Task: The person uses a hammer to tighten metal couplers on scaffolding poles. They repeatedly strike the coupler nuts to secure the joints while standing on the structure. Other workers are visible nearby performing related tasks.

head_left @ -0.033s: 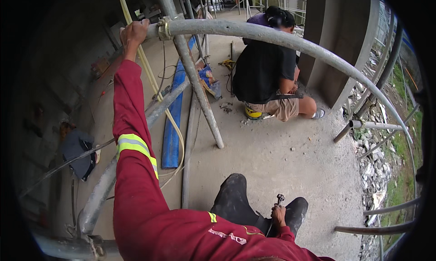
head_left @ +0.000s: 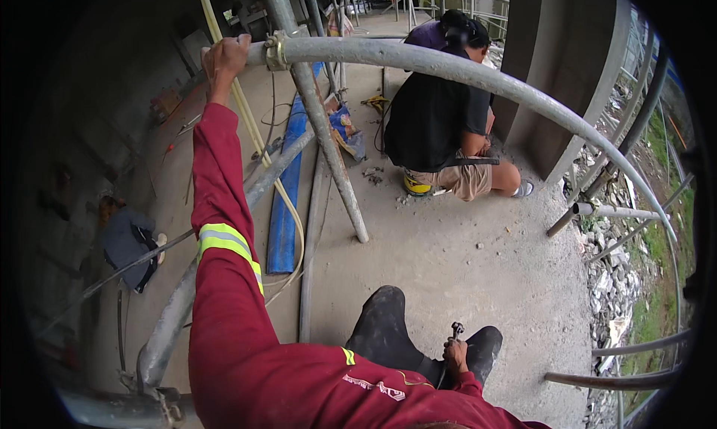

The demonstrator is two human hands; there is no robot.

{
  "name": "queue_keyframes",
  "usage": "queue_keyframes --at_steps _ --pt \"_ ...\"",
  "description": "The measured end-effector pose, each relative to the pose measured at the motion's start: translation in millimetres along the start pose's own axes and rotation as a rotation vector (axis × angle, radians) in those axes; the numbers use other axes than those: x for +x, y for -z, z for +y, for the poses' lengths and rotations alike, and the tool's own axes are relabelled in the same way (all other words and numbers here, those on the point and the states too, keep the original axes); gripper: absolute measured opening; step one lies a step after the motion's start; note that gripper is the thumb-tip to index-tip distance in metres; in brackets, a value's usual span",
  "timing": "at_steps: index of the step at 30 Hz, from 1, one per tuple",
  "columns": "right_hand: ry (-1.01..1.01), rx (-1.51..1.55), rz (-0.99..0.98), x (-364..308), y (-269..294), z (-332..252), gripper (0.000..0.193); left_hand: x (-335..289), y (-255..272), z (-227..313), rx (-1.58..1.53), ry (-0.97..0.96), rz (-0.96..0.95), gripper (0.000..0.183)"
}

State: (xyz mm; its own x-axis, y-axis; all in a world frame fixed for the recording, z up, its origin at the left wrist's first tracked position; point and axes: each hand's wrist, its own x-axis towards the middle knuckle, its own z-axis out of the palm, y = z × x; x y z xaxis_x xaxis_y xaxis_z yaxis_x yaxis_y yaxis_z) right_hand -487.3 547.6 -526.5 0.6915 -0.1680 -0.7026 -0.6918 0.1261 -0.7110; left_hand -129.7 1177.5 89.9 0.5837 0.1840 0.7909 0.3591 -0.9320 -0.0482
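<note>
Up at the left, my left hand [head_left: 226, 58] is closed around the end of a grey scaffold pipe [head_left: 418, 53], which arcs across the view. Just right of that hand, a coupler clamp [head_left: 276, 50] joins this pipe to a slanting scaffold tube [head_left: 328, 119]. Low in the view, beside my knee, my right hand [head_left: 455, 354] grips a metal wrench [head_left: 457, 329]. The wrench's head sticks up above the fist, and the fingers hide part of its handle.
A person in a black shirt [head_left: 429, 119] sits low ahead, near a concrete column [head_left: 556, 78]. Another crouches at far left [head_left: 128, 242]. A blue plank [head_left: 284, 220] and a pale hose [head_left: 295, 212] lie on the left. Rubble [head_left: 612, 280] and pipes edge the right side.
The view has shifted very slightly. Both hands keep their holds on the pipe and the wrench.
</note>
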Motion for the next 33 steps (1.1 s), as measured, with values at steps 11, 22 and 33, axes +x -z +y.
queue_keyframes --at_steps 11,22,33 --pt "0.254 -0.394 -0.549 -230 -59 -358 0.031 -10 34 5 -0.088 -0.101 0.122 0.021" --pt "0.622 -0.570 -0.895 -260 -254 -715 0.032 8 51 -3 -0.210 -0.091 -0.343 0.021" --pt "0.981 -0.804 -0.812 -150 -428 -806 0.035 74 -12 -5 -0.730 0.609 -1.029 0.030"
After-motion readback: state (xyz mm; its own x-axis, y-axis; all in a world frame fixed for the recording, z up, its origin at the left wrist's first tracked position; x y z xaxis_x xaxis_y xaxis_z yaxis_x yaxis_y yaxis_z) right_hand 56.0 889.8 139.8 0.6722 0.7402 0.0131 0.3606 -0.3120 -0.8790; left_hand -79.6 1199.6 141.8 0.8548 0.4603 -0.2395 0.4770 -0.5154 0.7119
